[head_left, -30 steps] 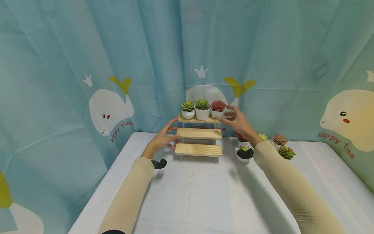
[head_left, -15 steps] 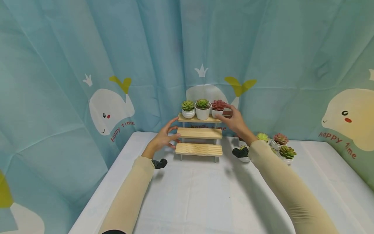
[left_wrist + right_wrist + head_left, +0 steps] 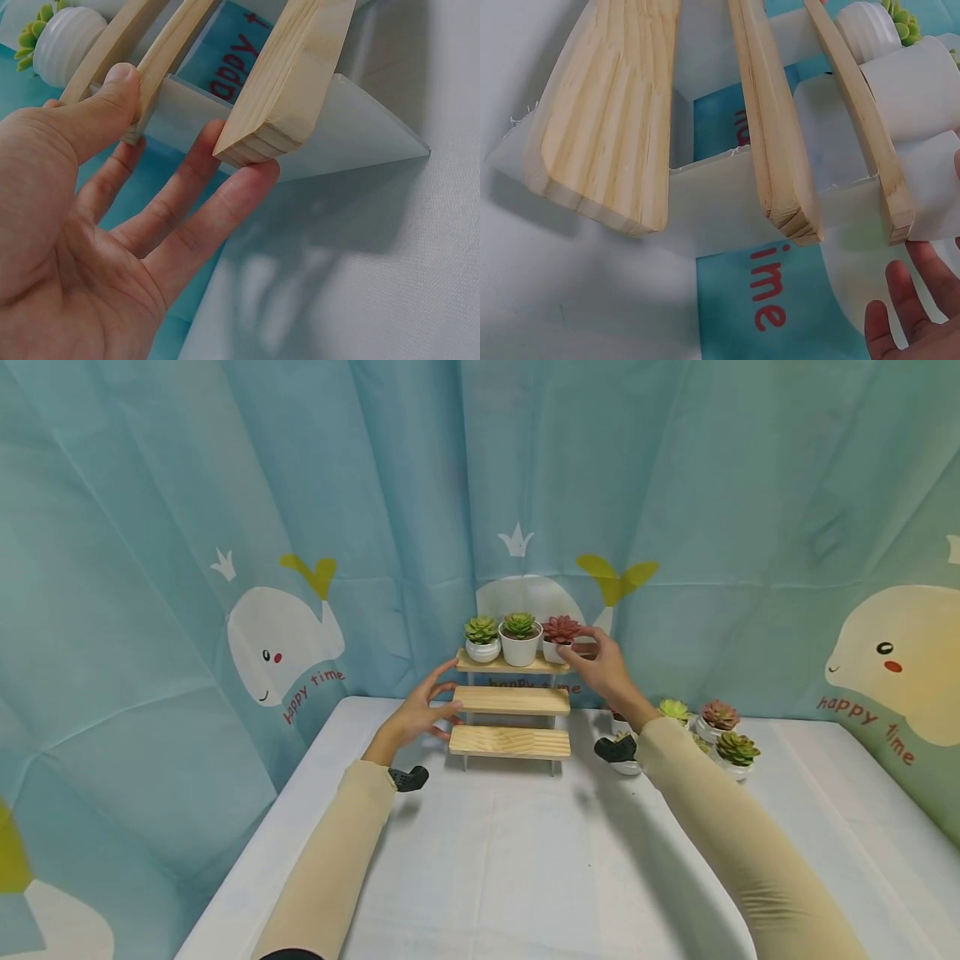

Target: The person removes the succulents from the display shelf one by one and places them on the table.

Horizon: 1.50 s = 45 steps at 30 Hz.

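On the tiered wooden stand (image 3: pixel 510 700), my left hand (image 3: pixel 415 717) grips the left end. In the left wrist view the thumb presses on the middle board (image 3: pixel 169 56), and fingertips touch the end of the bottom board (image 3: pixel 281 97). My right hand (image 3: pixel 606 673) holds a potted red succulent (image 3: pixel 560 630) at the right end of the top board. Its white pot (image 3: pixel 934 184) sits right at that board in the right wrist view, where part of the hand is cut off. Beside it on the same board stand two potted green succulents, one in the middle (image 3: pixel 520 643) and one left (image 3: pixel 482 640).
More potted succulents stand on the white table (image 3: pixel 525 860) to the right, among them a reddish one (image 3: pixel 719 717) and a dark green one (image 3: pixel 737 750). Others are partly hidden by the right forearm. A blue whale-print curtain (image 3: pixel 405 460) hangs behind the stand.
My right hand has moved slightly left, its fingers closing in on the red succulent's pot, which has shifted very little. The left hand has stayed on the stand.
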Tool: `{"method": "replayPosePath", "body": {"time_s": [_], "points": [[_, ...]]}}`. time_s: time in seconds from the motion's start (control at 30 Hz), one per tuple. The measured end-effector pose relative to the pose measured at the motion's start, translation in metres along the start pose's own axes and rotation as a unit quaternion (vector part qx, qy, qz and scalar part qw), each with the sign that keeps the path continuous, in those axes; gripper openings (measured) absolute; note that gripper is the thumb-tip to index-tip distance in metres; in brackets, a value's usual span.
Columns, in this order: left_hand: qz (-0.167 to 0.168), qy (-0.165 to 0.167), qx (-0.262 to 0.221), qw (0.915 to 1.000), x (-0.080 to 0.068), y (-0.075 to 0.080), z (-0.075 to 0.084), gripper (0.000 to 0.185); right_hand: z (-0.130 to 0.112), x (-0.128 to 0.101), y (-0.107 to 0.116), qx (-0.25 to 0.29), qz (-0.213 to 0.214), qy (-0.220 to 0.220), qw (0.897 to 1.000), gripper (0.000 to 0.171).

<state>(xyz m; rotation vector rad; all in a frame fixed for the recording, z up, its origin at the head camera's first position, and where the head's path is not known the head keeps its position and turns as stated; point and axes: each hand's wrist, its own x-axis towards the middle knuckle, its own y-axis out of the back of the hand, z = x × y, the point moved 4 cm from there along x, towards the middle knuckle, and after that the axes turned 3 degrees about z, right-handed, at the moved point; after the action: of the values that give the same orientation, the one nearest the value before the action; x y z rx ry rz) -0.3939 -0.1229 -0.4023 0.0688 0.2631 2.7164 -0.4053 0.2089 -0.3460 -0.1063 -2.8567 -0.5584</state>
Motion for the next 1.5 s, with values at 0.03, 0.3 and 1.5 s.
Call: {"method": "replayPosePath", "body": {"time_s": [0.03,0.3,1.5], "points": [[0.001,0.000,0.000,1.0000,0.000,0.000,0.000,0.078,0.000,0.000,0.000,0.001,0.000,0.000,1.000,0.073],[0.004,0.002,-0.007,1.0000,0.001,0.001,0.000,0.078,0.000,0.000,0.000,0.011,-0.002,0.005,1.000,0.074],[-0.011,-0.005,-0.018,0.9998,0.001,0.001,-0.001,0.079,-0.019,-0.014,0.021,-0.031,-0.031,0.021,0.999,0.070]]}}
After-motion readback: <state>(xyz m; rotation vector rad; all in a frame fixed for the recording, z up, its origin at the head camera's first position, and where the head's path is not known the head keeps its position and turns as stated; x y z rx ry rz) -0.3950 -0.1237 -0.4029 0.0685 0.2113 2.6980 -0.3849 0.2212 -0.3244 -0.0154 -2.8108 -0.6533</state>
